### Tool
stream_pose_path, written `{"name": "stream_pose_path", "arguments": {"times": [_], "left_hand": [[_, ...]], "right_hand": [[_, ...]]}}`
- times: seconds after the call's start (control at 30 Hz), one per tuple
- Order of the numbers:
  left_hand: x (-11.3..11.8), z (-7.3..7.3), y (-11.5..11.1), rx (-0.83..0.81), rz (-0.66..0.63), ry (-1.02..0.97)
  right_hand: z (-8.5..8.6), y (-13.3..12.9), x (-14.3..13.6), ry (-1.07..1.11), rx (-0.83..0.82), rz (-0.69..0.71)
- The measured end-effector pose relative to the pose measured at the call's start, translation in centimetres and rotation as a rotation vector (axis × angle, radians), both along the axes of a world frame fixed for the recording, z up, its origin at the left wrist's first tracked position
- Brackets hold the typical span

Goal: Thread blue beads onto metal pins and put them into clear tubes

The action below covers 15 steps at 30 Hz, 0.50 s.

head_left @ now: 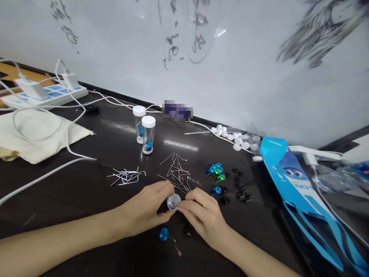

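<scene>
Between my hands, a small clear plastic tube faces me with its round mouth, and something small and dark shows inside. My left hand is closed round the tube's left side. My right hand pinches its fingers together at the right rim; what is between the fingertips is hidden. Just below lie a blue spool-like piece, a bent wire with a red tip, and a black piece. Beyond my hands is a pile of thin bent wires with small coloured ends.
Two capped clear tubes with blue pieces inside stand at the back. Metal rods lie left; blue and green pieces and black pieces lie right. White caps, a blue bag, a power strip and cables surround them.
</scene>
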State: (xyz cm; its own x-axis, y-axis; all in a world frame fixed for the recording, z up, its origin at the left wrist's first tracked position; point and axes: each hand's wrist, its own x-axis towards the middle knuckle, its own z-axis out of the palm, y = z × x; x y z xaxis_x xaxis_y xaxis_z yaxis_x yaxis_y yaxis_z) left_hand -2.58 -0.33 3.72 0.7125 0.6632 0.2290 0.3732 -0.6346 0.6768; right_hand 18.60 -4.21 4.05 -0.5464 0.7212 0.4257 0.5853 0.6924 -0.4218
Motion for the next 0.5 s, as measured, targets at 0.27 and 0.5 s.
{"name": "stream_pose_path", "arguments": {"times": [0.27,0.5], "left_hand": [[0.17,-0.08,-0.04,0.004,0.001,0.001],[0.27,0.21,-0.05,0.024,0.015,0.007]], "right_hand": [[0.59,-0.19,-0.17,-0.011,-0.009,-0.017],[0.42,-0.16,-0.11,-0.03,0.002,-0.018]]}}
